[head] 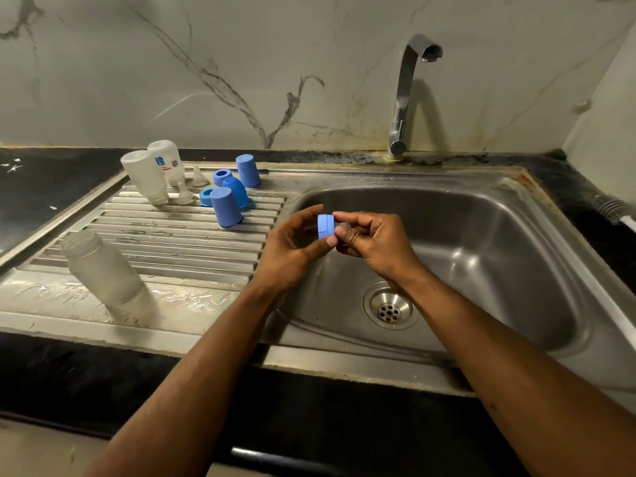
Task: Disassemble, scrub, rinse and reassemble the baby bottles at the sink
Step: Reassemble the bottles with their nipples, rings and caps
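Note:
Over the sink basin, my left hand pinches a blue screw ring between thumb and fingers. My right hand pinches a clear teat that sticks out of the ring's right side. On the draining board an open frosted bottle stands near the front. Two more bottles stand upside down at the back. Beside them are two clear teats, two blue rings and three blue caps.
A chrome tap rises behind the basin, its spout dry. The drain lies below my right wrist. A bottle brush lies on the dark counter at the far right. Water pools on the board's front edge.

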